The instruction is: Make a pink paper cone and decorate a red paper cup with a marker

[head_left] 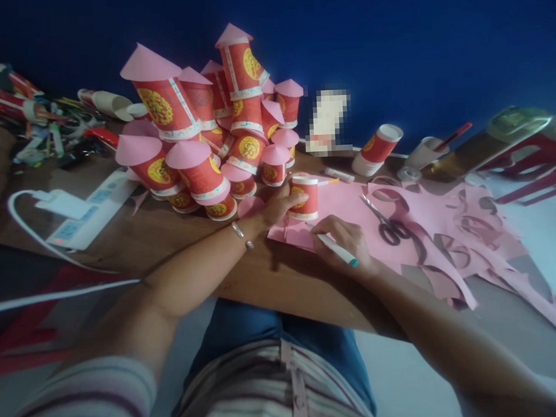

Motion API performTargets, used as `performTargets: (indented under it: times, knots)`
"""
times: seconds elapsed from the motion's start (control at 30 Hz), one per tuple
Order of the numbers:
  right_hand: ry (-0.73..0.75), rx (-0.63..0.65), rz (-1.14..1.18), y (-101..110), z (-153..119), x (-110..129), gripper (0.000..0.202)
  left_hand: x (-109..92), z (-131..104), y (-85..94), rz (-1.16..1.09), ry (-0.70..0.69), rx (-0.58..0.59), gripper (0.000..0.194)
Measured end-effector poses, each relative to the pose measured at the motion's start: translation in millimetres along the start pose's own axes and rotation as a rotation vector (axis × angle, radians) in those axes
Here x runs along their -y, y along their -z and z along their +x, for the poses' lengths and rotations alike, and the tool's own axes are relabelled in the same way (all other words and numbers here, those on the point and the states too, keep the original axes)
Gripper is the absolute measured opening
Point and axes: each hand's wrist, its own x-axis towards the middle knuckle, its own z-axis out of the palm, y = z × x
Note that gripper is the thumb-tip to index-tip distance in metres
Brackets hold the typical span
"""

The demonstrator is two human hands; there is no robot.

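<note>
My left hand [284, 203] is wrapped round the side of a red paper cup [308, 197] with a yellow emblem. The cup rests on a sheet of pink paper [342, 199] on the table. In my right hand [346, 239] is a white marker [335, 249] with a green end; its tip points at the pink paper just below the cup. Scissors with dark handles [389, 225] lie on the paper to the right of my hands. Left of the cup, several red cups with pink paper cone tops [196, 169] stand stacked in a pile.
A white power strip [87, 220] with a plugged-in charger and cable lies at the left. Pink paper offcuts [468, 237] spread over the right side. Behind stand a red and white cup [377, 150] and a white cup [425, 153] holding a red pen. Clutter [53, 132] sits far left.
</note>
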Motion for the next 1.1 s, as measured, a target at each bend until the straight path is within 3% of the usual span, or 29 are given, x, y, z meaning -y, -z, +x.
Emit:
performTargets:
  times: [0.3, 1.1]
  knots:
    - [0.006, -0.030, -0.007, 0.3, 1.6, -1.2, 0.012, 2.2, 1.7, -0.6, 0.013, 0.054, -0.017, 0.037]
    - [-0.046, -0.014, -0.068, -2.5, 0.8, -3.7, 0.008, 4.7, 3.2, 0.8, 0.010, 0.045, 0.007, 0.046]
